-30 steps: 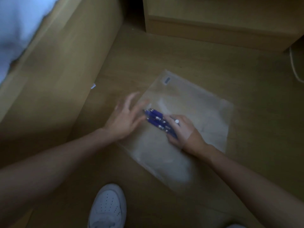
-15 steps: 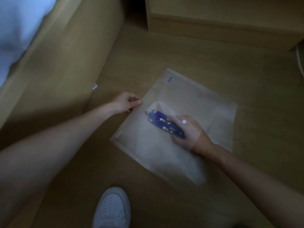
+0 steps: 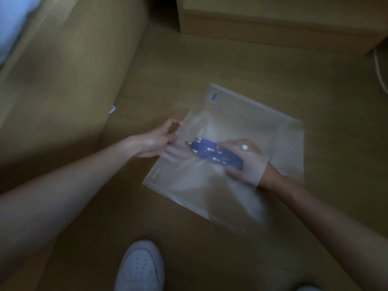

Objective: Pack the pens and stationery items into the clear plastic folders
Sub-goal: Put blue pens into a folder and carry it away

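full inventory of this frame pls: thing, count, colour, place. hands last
clear plastic folder: 1, translucent, flat on the floor at centre, its near layer lifted
pens: a bundle, about 3, blue, inside the folder's opening, in the right hand
label: 1, bluish, far corner of the folder
floor: 1, tan wood
wooden furniture: 1, tan, top right
wooden panel: 1, tan, along the left
cable: 1, pale, right edge
paper scrap: 1, white, at the base of the panel
shoe: 1, white, bottom centre
left hand: 1, pinches the folder's left edge
right hand: 1, seen through the plastic, grips the pens
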Tool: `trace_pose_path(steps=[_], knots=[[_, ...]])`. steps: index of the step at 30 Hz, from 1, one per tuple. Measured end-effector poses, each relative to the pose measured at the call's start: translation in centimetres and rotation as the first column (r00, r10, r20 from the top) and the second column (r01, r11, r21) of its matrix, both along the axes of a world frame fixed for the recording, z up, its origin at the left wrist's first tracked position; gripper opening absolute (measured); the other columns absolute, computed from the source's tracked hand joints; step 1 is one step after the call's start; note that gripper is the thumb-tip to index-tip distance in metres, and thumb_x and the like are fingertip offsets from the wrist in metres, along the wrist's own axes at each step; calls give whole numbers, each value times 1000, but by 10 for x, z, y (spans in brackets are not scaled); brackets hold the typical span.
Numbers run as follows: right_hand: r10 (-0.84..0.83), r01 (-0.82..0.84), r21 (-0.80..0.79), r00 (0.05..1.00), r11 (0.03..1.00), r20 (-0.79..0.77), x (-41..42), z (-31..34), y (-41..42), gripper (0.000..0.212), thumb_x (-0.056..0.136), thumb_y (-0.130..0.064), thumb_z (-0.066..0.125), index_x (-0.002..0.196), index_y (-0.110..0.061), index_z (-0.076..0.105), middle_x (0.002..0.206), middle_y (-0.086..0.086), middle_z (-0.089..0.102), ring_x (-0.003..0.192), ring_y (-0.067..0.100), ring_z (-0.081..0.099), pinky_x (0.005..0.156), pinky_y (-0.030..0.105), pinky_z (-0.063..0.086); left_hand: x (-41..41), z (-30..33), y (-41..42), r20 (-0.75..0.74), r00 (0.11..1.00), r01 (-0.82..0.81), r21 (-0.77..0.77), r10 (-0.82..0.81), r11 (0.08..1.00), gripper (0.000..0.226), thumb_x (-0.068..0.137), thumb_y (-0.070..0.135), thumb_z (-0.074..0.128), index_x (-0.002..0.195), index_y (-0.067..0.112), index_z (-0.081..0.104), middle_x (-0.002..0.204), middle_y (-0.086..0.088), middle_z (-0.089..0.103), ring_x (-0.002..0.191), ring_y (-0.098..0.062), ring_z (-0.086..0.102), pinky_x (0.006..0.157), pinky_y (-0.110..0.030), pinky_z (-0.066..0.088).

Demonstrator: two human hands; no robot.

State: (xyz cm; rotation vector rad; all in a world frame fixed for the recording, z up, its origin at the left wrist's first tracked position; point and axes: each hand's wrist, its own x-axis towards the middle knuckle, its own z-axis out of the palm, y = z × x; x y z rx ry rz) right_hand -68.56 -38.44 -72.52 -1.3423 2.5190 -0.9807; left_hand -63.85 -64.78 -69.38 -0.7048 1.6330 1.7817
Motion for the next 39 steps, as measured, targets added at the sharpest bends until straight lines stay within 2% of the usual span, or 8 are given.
trace_pose_path(steps=[4, 8, 16, 20, 23, 27, 32, 39], knots=[[16, -26, 84, 993, 996, 116, 1, -4, 2, 53, 73, -32, 60, 118, -5, 63, 106, 16, 67, 97, 21, 54, 91, 7, 28, 3, -1, 9, 32, 990, -142, 44, 140, 989, 20, 103, 16, 32, 122, 22, 35, 117, -21, 52, 67, -25, 71, 64, -49, 56], [26, -65, 189, 979, 980, 202, 8, -10, -2, 60, 70, -33, 64, 123, -5, 60, 113, 18, 64, 99, 40, 60, 93, 25, 33, 5, 3, 15, 41, 980, -194, 30, 193, 981, 27, 103, 13, 32, 129, 19, 35, 119, -23, 55, 73, -27, 67, 67, -49, 55], [107, -155, 181, 962, 971, 251, 24, 1, -6, 65, 73, -38, 58, 126, 1, 55, 115, 21, 61, 105, 20, 44, 90, 17, 25, 9, 6, 22, 45, 973, -228, 58, 225, 972, 31, 101, 10, 37, 131, 17, 38, 132, -25, 52, 86, -26, 67, 71, -48, 54], [86, -134, 194, 968, 972, 235, 25, 1, -6, 63, 71, -28, 66, 126, 2, 55, 113, 23, 61, 103, 33, 56, 93, 27, 36, 7, 3, 22, 31, 971, -238, 61, 236, 969, 33, 98, 8, 44, 129, 16, 40, 121, -20, 62, 87, -26, 69, 73, -49, 54], [110, -134, 81, 963, 988, 245, 29, 12, -9, 61, 79, -38, 58, 121, 6, 57, 104, 18, 64, 96, 19, 54, 89, 21, 38, 7, -2, 22, 7, 962, -273, 60, 273, 960, 20, 96, 5, 47, 110, 19, 48, 107, -13, 68, 80, -25, 71, 65, -44, 59], [133, -136, -21, 912, 991, 387, 33, 26, -11, 41, 80, -11, 66, 111, 15, 59, 96, 16, 63, 88, 4, 50, 84, -9, 26, 8, -5, 25, -19, 952, -305, 44, 306, 951, 18, 97, 4, 46, 105, 19, 49, 102, -11, 70, 82, -23, 71, 63, -37, 59], [86, -139, 72, 866, 988, 493, 34, 11, -6, 63, 82, -23, 73, 137, -10, 44, 128, 4, 52, 107, -3, 41, 86, -9, 19, 9, -7, 28, -38, 939, -340, 40, 341, 940, 17, 97, 3, 45, 107, 17, 47, 105, -10, 68, 85, -19, 71, 74, -44, 55], [8, -71, 76, 781, 995, 625, 34, 4, -2, 60, 77, -13, 78, 131, -6, 51, 115, -11, 48, 100, -18, 41, 83, -9, 24, 11, -9, 31, -55, 907, -416, 25, 417, 909, 16, 97, 3, 45, 99, 19, 49, 98, -7, 69, 79, -14, 71, 59, -34, 59]])
